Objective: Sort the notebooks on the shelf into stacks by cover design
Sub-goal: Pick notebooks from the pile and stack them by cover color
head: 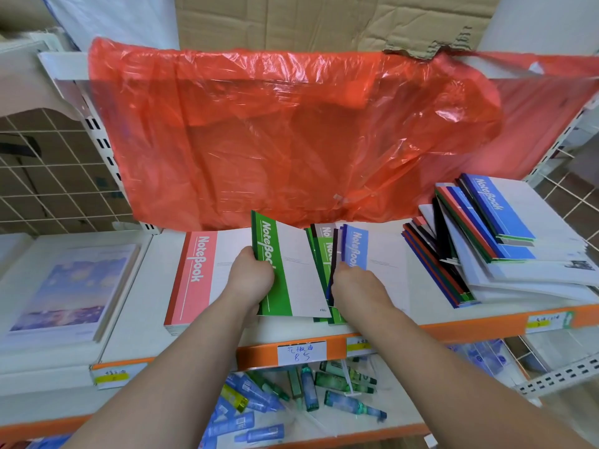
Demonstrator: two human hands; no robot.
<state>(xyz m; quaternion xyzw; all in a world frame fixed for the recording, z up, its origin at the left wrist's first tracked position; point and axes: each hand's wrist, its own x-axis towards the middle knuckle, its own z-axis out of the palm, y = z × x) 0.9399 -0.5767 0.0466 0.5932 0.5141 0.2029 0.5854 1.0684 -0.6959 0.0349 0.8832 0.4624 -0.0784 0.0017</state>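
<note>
Red plastic bag [291,134] draped above, torn cardboard [324,21] behind, handwritten price tag [301,353], blue and green tubes [309,388] below

Your notebooks sit in four groups along the shelf [136,303].
The pink stack [197,277] lies flat at left; one green notebook [291,270] tilts up over the green stack [324,251]; a blue notebook [356,251] lies just beside; the mixed pile [486,247] slumps at right.

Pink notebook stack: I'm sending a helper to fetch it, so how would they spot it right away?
Find the red plastic bag hanging over the shelf. Below it, just left of the left hand gripping a green notebook, lies the pink notebook stack. Its top cover has a pink band; the right hand holds a blue notebook.
</note>
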